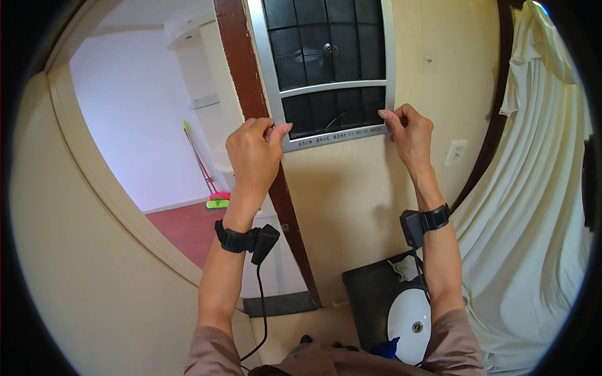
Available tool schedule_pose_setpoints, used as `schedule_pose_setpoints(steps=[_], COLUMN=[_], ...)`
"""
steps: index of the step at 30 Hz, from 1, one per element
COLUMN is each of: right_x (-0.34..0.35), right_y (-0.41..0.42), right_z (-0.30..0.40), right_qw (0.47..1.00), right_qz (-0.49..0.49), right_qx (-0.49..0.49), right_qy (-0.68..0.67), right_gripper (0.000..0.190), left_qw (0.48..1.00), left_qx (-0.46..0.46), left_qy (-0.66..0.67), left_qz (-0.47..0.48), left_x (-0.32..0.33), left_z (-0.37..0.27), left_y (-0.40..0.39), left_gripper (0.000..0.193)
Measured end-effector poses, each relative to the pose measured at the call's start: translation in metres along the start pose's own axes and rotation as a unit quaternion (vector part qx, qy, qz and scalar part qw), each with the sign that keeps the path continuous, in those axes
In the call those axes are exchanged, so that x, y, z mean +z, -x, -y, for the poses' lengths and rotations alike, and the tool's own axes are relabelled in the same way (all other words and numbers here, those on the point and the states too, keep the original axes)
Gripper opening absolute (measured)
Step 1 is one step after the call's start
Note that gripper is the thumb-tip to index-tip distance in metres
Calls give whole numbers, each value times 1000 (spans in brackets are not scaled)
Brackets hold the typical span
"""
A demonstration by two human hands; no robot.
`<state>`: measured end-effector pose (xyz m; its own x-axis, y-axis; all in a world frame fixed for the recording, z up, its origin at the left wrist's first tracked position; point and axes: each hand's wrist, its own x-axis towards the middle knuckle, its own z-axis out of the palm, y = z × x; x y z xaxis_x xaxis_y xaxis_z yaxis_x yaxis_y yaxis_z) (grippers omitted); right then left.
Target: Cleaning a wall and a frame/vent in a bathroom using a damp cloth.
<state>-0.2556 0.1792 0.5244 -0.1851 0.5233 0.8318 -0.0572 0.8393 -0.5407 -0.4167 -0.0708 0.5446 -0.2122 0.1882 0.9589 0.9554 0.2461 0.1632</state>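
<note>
A silver-framed panel with a dark, grid-lined face (338,51) is upright against the cream wall, beside a brown door frame. My left hand (256,148) grips its lower left corner, thumb over the front edge and fingers at the side. At the lower right corner my right hand (409,134) pinches the frame in the same way. A crossbar divides the panel, and its bottom rail bears writing. Each wrist wears a black strap with a small device and a cable. The fingertips behind the frame are hidden.
Below right stands a dark counter (355,291) with a white basin (404,312) and a crumpled cloth (405,269). A pale curtain (512,216) hangs at the right, near a wall socket (455,153). Through the doorway at left, a green broom (217,204) leans near the wall.
</note>
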Motion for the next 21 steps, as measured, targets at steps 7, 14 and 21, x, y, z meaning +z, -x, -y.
schedule_pose_setpoints(steps=[7, 14, 21], right_x=[0, 7, 1], right_y=[3, 3, 9], right_z=[-6, 3, 13], right_qw=[998, 999, 995], right_qz=[-27, -19, -9], right_qx=[5, 1, 32], right_qy=[50, 47, 89], right_gripper=[50, 45, 45], left_qw=[987, 910, 879], left_qx=[-102, -273, -251], left_qy=[113, 300, 406], left_qz=[42, 90, 8], left_x=[6, 11, 19], left_z=[5, 20, -4], left_y=[42, 73, 60], left_gripper=[22, 24, 21])
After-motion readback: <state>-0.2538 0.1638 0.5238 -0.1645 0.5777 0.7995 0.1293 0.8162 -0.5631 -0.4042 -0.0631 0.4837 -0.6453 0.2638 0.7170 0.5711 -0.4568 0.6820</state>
